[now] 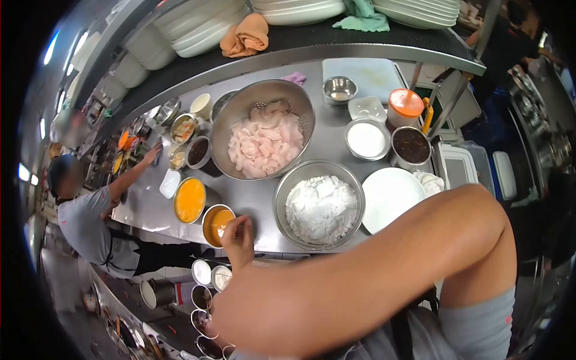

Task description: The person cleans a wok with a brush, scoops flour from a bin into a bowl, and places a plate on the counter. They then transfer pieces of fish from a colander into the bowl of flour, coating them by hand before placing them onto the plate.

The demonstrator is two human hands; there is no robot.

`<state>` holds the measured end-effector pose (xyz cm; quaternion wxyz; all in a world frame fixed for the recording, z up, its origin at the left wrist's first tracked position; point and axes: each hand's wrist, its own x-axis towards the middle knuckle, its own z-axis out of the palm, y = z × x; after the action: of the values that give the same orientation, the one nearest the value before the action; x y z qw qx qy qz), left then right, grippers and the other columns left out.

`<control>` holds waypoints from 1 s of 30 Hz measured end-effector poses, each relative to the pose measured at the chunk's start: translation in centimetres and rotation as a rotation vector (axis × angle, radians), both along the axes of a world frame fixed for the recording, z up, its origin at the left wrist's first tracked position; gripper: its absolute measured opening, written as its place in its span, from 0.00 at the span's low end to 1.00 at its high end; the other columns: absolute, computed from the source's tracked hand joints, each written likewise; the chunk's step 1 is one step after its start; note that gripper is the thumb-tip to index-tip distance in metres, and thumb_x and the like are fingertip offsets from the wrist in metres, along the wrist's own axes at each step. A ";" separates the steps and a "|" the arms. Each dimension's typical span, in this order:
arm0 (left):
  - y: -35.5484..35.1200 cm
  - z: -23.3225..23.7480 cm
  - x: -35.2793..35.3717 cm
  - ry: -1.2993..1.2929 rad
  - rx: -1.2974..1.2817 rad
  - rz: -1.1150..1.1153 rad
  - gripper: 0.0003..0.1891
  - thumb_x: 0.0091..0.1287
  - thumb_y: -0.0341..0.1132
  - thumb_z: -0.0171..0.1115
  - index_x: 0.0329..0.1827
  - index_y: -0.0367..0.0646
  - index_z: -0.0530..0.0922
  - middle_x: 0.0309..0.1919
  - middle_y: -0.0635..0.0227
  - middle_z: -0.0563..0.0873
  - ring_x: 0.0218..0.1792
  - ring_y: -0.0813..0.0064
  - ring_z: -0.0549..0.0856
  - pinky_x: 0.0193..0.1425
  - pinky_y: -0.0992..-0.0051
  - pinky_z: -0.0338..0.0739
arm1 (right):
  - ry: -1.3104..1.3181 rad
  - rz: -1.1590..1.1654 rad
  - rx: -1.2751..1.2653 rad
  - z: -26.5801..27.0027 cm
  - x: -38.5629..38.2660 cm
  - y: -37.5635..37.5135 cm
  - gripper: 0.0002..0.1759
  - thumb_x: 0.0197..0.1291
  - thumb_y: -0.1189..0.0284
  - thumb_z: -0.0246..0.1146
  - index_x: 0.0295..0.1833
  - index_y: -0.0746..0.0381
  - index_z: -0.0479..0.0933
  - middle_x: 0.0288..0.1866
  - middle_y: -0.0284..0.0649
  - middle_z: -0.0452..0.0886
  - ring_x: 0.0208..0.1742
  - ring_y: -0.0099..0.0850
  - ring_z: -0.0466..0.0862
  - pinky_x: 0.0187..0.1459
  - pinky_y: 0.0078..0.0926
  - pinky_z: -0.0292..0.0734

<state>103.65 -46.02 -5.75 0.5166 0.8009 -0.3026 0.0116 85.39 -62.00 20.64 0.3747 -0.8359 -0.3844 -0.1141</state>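
Observation:
My right hand (238, 234) hovers at the near rim of a small steel bowl of orange sauce (213, 223), its fingers pinched together with nothing visible between them. My bare right forearm (372, 270) stretches across the lower part of the view from a grey sleeve (480, 324). Just right of the hand stands a steel bowl of white flour (322, 207). Behind it is a large steel bowl of pale pink raw slices (264, 141). An orange-filled round container (190, 200) stands left of the hand. My left hand is out of sight.
A white plate (390, 195), a bowl of white powder (366, 140), a dark sauce pot (411, 146) and an orange-lidded tub (406, 103) sit at right on the steel counter (150, 210). A person in grey (90, 222) reaches onto the counter's left end. Stacked plates fill the shelf (312, 45) above.

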 end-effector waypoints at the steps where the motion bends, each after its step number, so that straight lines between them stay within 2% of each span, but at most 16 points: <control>1: 0.1 0.2 0.2 0.049 -0.042 -0.012 0.05 0.67 0.25 0.66 0.44 0.36 0.83 0.32 0.71 0.83 0.28 0.85 0.76 0.33 0.82 0.71 | -0.147 0.061 0.036 0.1 0.7 2.0 0.10 0.53 0.73 0.61 0.33 0.70 0.80 0.25 0.49 0.83 0.31 0.46 0.87 0.34 0.40 0.81; 6: 0.5 0.4 1.6 0.035 -0.026 -0.036 0.05 0.67 0.25 0.66 0.44 0.36 0.83 0.30 0.74 0.80 0.26 0.87 0.73 0.30 0.84 0.68 | -0.229 0.044 -0.053 -0.4 4.9 5.4 0.11 0.56 0.70 0.61 0.35 0.68 0.81 0.25 0.49 0.83 0.32 0.48 0.86 0.34 0.42 0.81; 9: 0.5 0.1 2.2 0.064 -0.043 -0.042 0.05 0.66 0.27 0.67 0.42 0.37 0.84 0.22 0.78 0.76 0.23 0.87 0.70 0.27 0.82 0.63 | -0.174 0.005 -0.098 -0.3 5.4 5.6 0.11 0.57 0.69 0.61 0.36 0.67 0.81 0.25 0.49 0.83 0.32 0.49 0.86 0.35 0.43 0.80; 10: 0.6 0.0 2.5 0.091 -0.039 -0.046 0.04 0.66 0.27 0.67 0.42 0.37 0.84 0.23 0.77 0.78 0.23 0.87 0.71 0.29 0.83 0.65 | -0.144 -0.013 -0.126 0.2 5.1 5.1 0.11 0.58 0.68 0.61 0.37 0.67 0.81 0.25 0.50 0.83 0.32 0.49 0.85 0.35 0.43 0.80; 12: 0.0 -1.0 3.3 0.084 -0.073 -0.117 0.06 0.67 0.23 0.65 0.46 0.36 0.83 0.33 0.71 0.84 0.29 0.87 0.77 0.33 0.84 0.71 | -0.045 -0.039 -0.186 1.1 3.9 3.4 0.12 0.59 0.67 0.61 0.38 0.66 0.81 0.25 0.50 0.83 0.32 0.49 0.85 0.35 0.44 0.80; 14: -1.7 -1.6 4.0 0.036 -0.101 -0.166 0.08 0.65 0.24 0.66 0.46 0.38 0.83 0.37 0.66 0.85 0.34 0.79 0.82 0.36 0.81 0.75 | 0.099 -0.070 -0.266 1.9 3.1 1.0 0.12 0.60 0.66 0.61 0.38 0.65 0.81 0.25 0.50 0.83 0.32 0.50 0.85 0.36 0.45 0.80; 17: -7.6 1.9 4.3 -0.357 -0.021 -0.257 0.11 0.63 0.29 0.67 0.47 0.40 0.83 0.42 0.60 0.85 0.44 0.62 0.83 0.51 0.68 0.76 | 0.552 -0.209 -0.412 -0.1 3.8 -3.0 0.13 0.61 0.65 0.61 0.40 0.64 0.81 0.25 0.50 0.82 0.32 0.51 0.85 0.36 0.46 0.79; 18: -9.2 1.9 4.6 -0.453 -0.007 -0.290 0.12 0.63 0.33 0.68 0.47 0.41 0.83 0.43 0.59 0.85 0.48 0.58 0.82 0.58 0.63 0.74 | 0.825 -0.327 -0.501 -1.8 4.5 -4.0 0.17 0.64 0.62 0.59 0.40 0.66 0.83 0.33 0.52 0.85 0.39 0.50 0.86 0.44 0.45 0.80; 19: -10.4 1.5 4.5 -0.469 -0.020 -0.268 0.12 0.63 0.33 0.68 0.47 0.41 0.83 0.43 0.59 0.85 0.48 0.58 0.82 0.58 0.63 0.74 | 0.827 -0.365 -0.378 -5.2 4.3 -5.7 0.18 0.63 0.59 0.61 0.43 0.63 0.83 0.35 0.52 0.86 0.42 0.50 0.85 0.46 0.45 0.79; 21: -12.0 0.1 4.9 -0.640 0.196 -0.281 0.15 0.65 0.41 0.66 0.49 0.43 0.83 0.44 0.61 0.85 0.52 0.59 0.81 0.61 0.58 0.67 | 0.856 -0.463 -0.316 -13.6 3.1 -9.3 0.20 0.64 0.56 0.62 0.49 0.61 0.82 0.37 0.51 0.86 0.43 0.49 0.86 0.49 0.44 0.78; 22: -12.1 -0.3 5.2 -0.649 0.190 -0.257 0.15 0.65 0.41 0.66 0.49 0.43 0.83 0.44 0.61 0.85 0.52 0.59 0.81 0.61 0.58 0.67 | 0.874 -0.530 -0.324 -16.7 2.4 -10.3 0.19 0.64 0.57 0.62 0.50 0.60 0.82 0.37 0.52 0.86 0.43 0.48 0.86 0.48 0.42 0.78; 24: -12.1 -0.9 5.2 -0.479 0.316 -0.301 0.16 0.66 0.46 0.63 0.48 0.43 0.83 0.42 0.62 0.85 0.50 0.61 0.80 0.59 0.59 0.65 | 0.852 -0.639 -0.279 -23.1 0.0 -12.4 0.18 0.64 0.59 0.64 0.52 0.60 0.82 0.38 0.50 0.86 0.41 0.45 0.87 0.45 0.39 0.80; 26: -11.8 -1.0 5.1 -0.484 0.308 -0.292 0.16 0.66 0.45 0.64 0.48 0.42 0.83 0.41 0.63 0.85 0.48 0.62 0.80 0.55 0.62 0.66 | 0.943 -0.663 -0.072 -26.1 -1.4 -13.2 0.18 0.64 0.65 0.63 0.55 0.63 0.80 0.37 0.45 0.86 0.38 0.36 0.87 0.43 0.33 0.80; 27: -11.7 -1.0 5.2 -0.486 0.299 -0.300 0.15 0.67 0.45 0.63 0.47 0.42 0.83 0.41 0.63 0.85 0.46 0.61 0.81 0.55 0.62 0.67 | 0.931 -0.659 -0.079 -26.4 -1.8 -13.3 0.18 0.64 0.65 0.63 0.55 0.63 0.80 0.37 0.45 0.86 0.38 0.36 0.87 0.43 0.33 0.80; 29: -11.8 -0.4 6.0 -0.511 0.292 -0.304 0.14 0.68 0.44 0.62 0.46 0.43 0.84 0.41 0.62 0.85 0.45 0.61 0.82 0.54 0.62 0.69 | 0.984 -0.703 0.364 -26.7 -1.5 -13.6 0.17 0.66 0.70 0.61 0.58 0.66 0.78 0.37 0.40 0.85 0.37 0.27 0.85 0.42 0.27 0.80; 30: -11.9 0.0 6.6 -0.438 0.365 -0.383 0.14 0.69 0.44 0.62 0.47 0.43 0.84 0.43 0.60 0.86 0.45 0.59 0.82 0.54 0.61 0.71 | 0.878 -0.680 0.434 -26.7 -0.7 -14.1 0.17 0.67 0.73 0.59 0.58 0.68 0.77 0.38 0.38 0.85 0.37 0.23 0.84 0.41 0.24 0.79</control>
<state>110.23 -57.96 -5.73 0.2800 0.7873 -0.5484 0.0319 84.69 -76.15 -6.01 0.6033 -0.7854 0.1281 0.0528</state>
